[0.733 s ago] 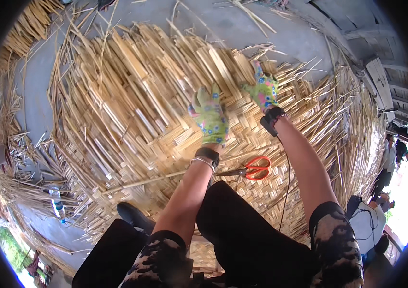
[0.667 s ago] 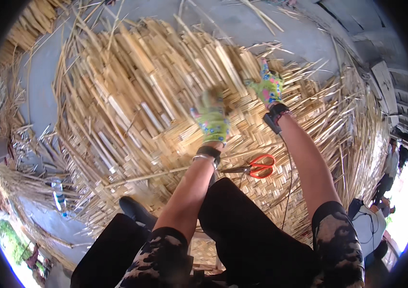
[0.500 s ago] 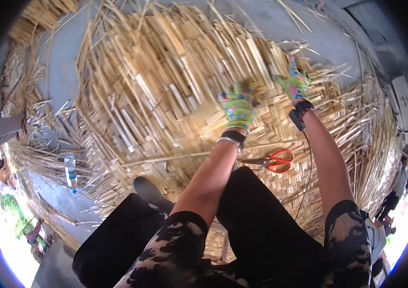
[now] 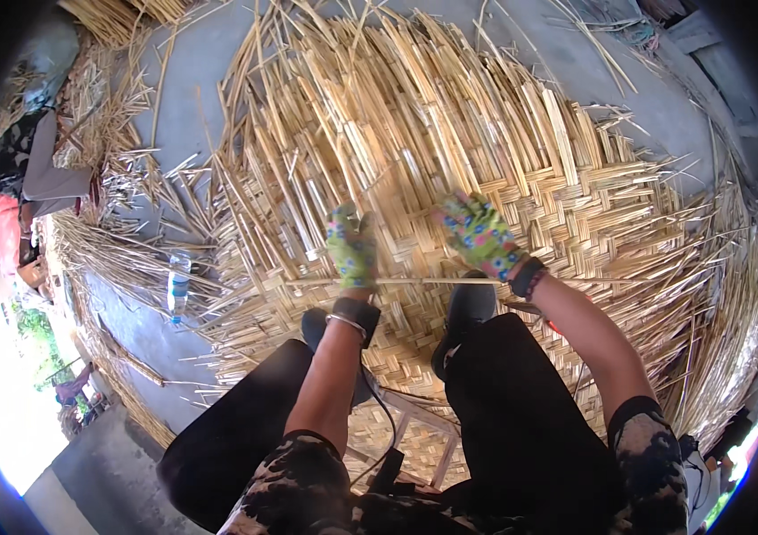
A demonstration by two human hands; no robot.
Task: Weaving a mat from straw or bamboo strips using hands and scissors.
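A large woven mat of pale split-reed strips (image 4: 566, 223) spreads in front of me. Its lower part is plaited in a zigzag, while the far strips lie loose and lengthwise. My left hand (image 4: 352, 250), in a green flowered glove, is over the mat's middle, fingers stretched away from me and a little blurred. To its right, my right hand (image 4: 479, 234), gloved alike, has its fingers spread low over the strips. Between the hands some strips are smeared by motion. Nearer to me, a long thin strip (image 4: 423, 281) runs crosswise. An orange scissors handle (image 4: 553, 327) peeks out beside my right forearm.
My dark shoes (image 4: 468, 308) rest on the mat, and a low wooden stool (image 4: 419, 415) is between my legs. A water bottle (image 4: 178, 285) is at the left among loose reeds (image 4: 111, 259). Another person (image 4: 40, 160) sits at the far left. Grey floor (image 4: 192, 71) borders the mat.
Both hands have moved left across the mat, and my view has shifted to the right relative to them. My right shoe now shows. My right forearm now covers most of the scissors.
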